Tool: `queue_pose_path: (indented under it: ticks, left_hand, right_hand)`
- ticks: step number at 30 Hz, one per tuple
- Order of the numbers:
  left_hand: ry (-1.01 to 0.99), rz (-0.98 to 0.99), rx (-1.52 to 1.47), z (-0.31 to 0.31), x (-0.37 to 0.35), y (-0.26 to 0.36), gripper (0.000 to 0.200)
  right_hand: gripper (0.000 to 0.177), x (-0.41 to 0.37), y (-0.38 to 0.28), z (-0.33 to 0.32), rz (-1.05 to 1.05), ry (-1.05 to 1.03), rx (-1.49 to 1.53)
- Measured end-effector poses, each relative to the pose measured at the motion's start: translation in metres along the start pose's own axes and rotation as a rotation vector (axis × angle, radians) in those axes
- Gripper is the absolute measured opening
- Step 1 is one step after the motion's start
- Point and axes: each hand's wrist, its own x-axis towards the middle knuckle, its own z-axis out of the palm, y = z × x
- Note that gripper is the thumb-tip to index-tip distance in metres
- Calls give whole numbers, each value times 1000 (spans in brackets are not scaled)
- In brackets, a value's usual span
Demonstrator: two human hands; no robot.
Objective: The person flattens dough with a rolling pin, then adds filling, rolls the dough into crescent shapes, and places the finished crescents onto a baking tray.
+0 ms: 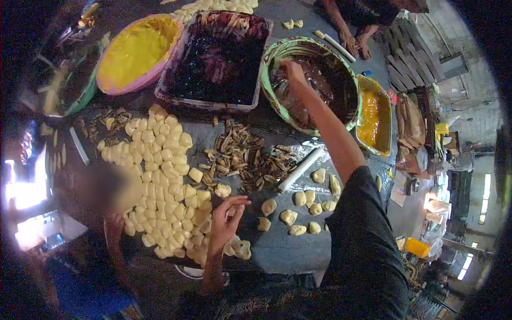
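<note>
My right hand (292,73) reaches into a green basin (266,80) of dark brown paste (320,80). Its fingers are bent down toward the paste, and their tips are hidden. Just over the front of the table hovers my left hand (229,213), its fingers loosely bent and apart with nothing visible in them. Left of it lies a dense spread of pale dough balls (165,160). Separate dough pieces (288,216) rest to its right. Beyond it are brown filled strips (232,149) and a white rolling pin (301,169).
Behind stand a dark tray (256,105) of purple-black paste, a pink basin (109,88) of yellow filling and a yellow-orange tub (385,144). One person (109,202) is at the left; another person's hands (356,45) rest at the far side near a white rod (340,47).
</note>
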Motion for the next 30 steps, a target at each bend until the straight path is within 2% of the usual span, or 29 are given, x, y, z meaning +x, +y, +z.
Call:
queue_pose_path:
  ticks: [2, 4, 7, 10, 11, 13, 15, 16, 17, 19, 20, 21, 23, 24, 26, 27, 28, 30]
  left_hand:
    - [-17, 38, 3, 10, -4, 0, 24]
    - [-42, 58, 60, 20, -9, -4, 25]
    - [-86, 103, 4, 35, -15, -21, 26]
    - [-92, 104, 9, 63, -26, -6, 30]
    - [-87, 104, -14, 76, -27, -4, 31]
    - [-109, 233, -52, 108, -22, 2, 36]
    - [-107, 281, -117, 145, -17, 17, 38]
    - [-147, 227, -145, 163, -17, 20, 57]
    - [-121, 155, -205, 177, -23, 31, 57]
    - [-61, 2, -337, 209, -50, 56, 58]
    - [-63, 46, -293, 216, -55, 48, 46]
    - [-63, 90, -249, 223, -60, 41, 46]
    - [-256, -36, -383, 228, -94, 48, 29]
    - [-233, -51, -392, 233, -106, 46, 27]
    - [70, -126, -581, 260, -128, 37, 24]
    - [223, -157, -675, 269, -137, 33, 23]
    - [178, -105, -839, 268, -136, 8, 21]
    - [176, -52, -1021, 269, -152, 2, 22]
  right_hand:
    - [34, -22, 1, -27, -5, -261, 400]
    - [38, -61, -8, -57, 19, -569, 659]
    - [49, -142, -64, -103, 175, -337, 746]
    - [51, -185, -55, -145, 233, -656, 1376]
    - [53, -207, -51, -151, 240, -607, 1517]
    - [55, -267, -42, -160, 257, -509, 1794]
    - [58, -331, -39, -159, 192, -392, 1975]
    - [60, -367, -48, -162, 204, -380, 2059]
    - [62, -401, -56, -165, 223, -364, 2141]
    - [69, -451, -37, -155, -56, -494, 2118]
    - [75, -480, -43, -165, 66, -482, 2075]
    - [76, -506, -47, -169, 69, -442, 2030]
    - [75, -544, -27, -170, 230, -352, 1809]
    - [66, -561, -22, -178, 100, -346, 1574]
    - [54, -585, 9, -182, -36, -232, 974]
    - [46, -596, 16, -189, -85, -230, 817]
    - [39, -607, 3, -206, -134, -222, 662]
    - [37, -618, 4, -212, -246, -166, 489]
